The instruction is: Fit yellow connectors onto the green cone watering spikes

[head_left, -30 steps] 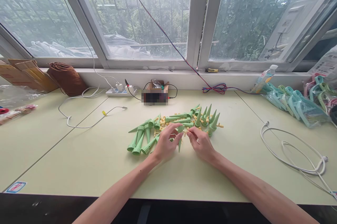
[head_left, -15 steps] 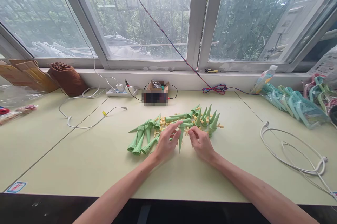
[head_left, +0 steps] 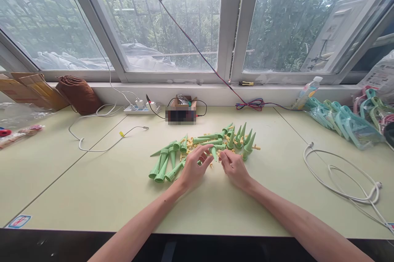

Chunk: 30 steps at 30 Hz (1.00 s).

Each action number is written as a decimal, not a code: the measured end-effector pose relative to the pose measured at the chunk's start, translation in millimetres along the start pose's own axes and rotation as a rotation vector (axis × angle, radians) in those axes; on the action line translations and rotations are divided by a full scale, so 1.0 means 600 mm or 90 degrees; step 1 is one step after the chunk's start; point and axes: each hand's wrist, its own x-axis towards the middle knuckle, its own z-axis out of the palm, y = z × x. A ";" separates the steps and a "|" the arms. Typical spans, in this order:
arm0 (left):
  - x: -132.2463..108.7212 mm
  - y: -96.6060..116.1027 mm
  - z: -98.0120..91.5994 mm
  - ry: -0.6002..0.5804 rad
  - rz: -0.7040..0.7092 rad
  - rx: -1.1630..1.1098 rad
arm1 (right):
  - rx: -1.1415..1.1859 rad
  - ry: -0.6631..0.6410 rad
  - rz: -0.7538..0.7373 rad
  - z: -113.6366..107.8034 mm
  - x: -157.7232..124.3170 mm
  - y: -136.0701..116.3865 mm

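Observation:
My left hand is closed with thumb and fingers around a green plant watering spike, whose short visible point faces me. Close to its right, my right hand pinches a small yellow valve, mostly covered by the fingers. The valve sits right beside the spike; I cannot tell whether they touch. Behind both hands lies a pile of green spikes and yellow valves. Several spikes stand point up on the right, some with valves fitted. Others lie on the left with open ends toward me.
A white cable is coiled on the table at right, near bagged turquoise clips. Behind the pile are a small box and a power strip. Another white cable runs along the left, below a brown pouch.
The spike in my left hand has tilted, so its point, which hung down toward the table, now looks much shorter. Both hands stay in nearly the same place.

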 end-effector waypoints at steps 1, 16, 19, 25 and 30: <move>0.000 -0.002 0.000 0.004 0.003 0.010 | -0.003 -0.003 -0.007 0.000 0.000 0.001; 0.007 -0.012 -0.004 0.049 0.022 0.028 | -0.020 -0.043 -0.066 0.007 0.000 0.017; 0.013 -0.010 -0.011 0.085 -0.009 -0.002 | -0.039 -0.051 -0.100 0.011 0.001 0.018; 0.046 0.022 -0.012 0.062 -0.027 -0.010 | -0.063 -0.098 -0.145 0.020 0.000 0.014; 0.107 0.059 0.020 0.101 -0.030 0.003 | -0.092 -0.130 -0.151 0.020 -0.001 0.007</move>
